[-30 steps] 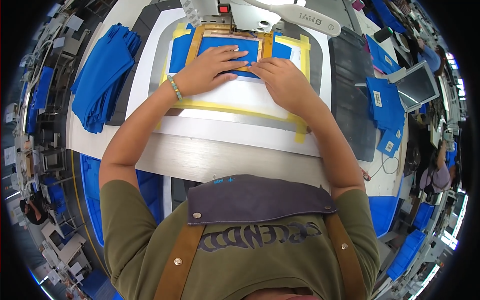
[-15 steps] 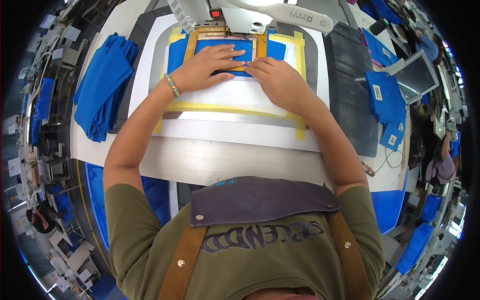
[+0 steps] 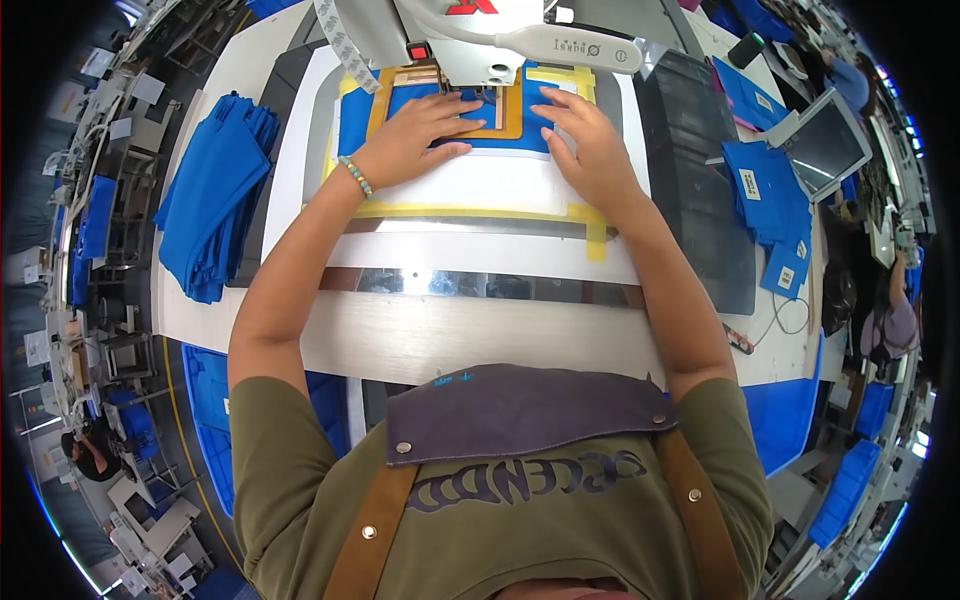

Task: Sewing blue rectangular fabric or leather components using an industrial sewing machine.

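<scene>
Under the head of a sewing machine [image 3: 490,65], an amber-coloured rectangular frame [image 3: 513,118] lies on a piece of blue fabric [image 3: 536,118]. My left hand [image 3: 415,140] rests flat across the frame's left and near side, fingers stretched out to the right, close to the needle area. To the right of the frame, my right hand [image 3: 597,150] has its fingers apart, fingertips at the fabric's right edge, with nothing held. Fabric and frame sit on a white sheet [image 3: 480,182] bordered by yellow tape [image 3: 450,211].
A stack of folded blue fabric [image 3: 215,195] lies on the left of the table. On the right are labelled blue pieces [image 3: 768,190] and a tilted screen [image 3: 828,145]. Blue bins [image 3: 785,420] stand below the table edge. A white lamp arm [image 3: 570,45] hangs over the work.
My right hand has left the frame's near edge, moved right and spread its fingers. The white board has shifted away from me, baring a shiny metal strip. My left hand stays on the frame.
</scene>
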### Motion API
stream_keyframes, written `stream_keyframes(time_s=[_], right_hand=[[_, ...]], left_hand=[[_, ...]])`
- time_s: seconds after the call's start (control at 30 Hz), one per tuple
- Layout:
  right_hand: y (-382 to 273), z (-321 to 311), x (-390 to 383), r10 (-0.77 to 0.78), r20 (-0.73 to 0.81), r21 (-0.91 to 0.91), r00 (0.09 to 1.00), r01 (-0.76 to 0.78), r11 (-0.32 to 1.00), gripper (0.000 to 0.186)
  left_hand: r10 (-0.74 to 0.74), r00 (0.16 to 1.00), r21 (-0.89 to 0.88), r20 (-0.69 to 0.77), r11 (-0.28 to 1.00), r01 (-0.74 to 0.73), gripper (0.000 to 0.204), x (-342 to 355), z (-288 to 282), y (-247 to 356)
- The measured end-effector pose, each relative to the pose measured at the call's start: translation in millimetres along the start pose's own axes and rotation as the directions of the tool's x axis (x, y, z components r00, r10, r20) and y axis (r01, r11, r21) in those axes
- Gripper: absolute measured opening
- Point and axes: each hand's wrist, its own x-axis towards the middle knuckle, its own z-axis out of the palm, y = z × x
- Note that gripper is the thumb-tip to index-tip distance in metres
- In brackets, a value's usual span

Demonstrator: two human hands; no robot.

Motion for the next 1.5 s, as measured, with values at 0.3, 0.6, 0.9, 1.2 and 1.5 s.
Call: stream_keyframes(time_s=[0.3,0.6,0.9,1.2,1.5], right_hand=[[6.2,0.3,-1.3,0.029,-0.001,0.045,1.0,-0.029,0.999,0.026],[10.0,1.1,-1.8,0.002,-0.035,0.038,0.999,-0.001,0.999,0.023],[-5.0,2.6,4.5,0.028,0.039,0.126,0.999,-0.033,0.992,0.022],[-60.2,26.6,43.0,-0.04,0.389,0.102,0.921,0.0,0.995,0.026],[-72.3,70.1,44.6,-0.025,0.403,0.022,0.915,0.018,1.0,0.024]], left_hand=[[-0.121,0.993,-0.024,-0.009,0.992,0.121,0.043,16.2,9.8,-16.3],[-0.397,0.914,-0.222,0.079,0.887,0.404,0.03,9.6,-1.5,-49.8],[-0.558,0.771,0.07,-0.307,0.794,0.604,0.04,-53.9,7.2,-150.0],[-0.646,0.743,-0.11,-0.174,0.763,0.637,0.062,-55.7,1.5,-160.9],[-0.682,0.729,-0.606,0.06,0.556,0.569,0.083,-57.8,-13.9,-136.3]])
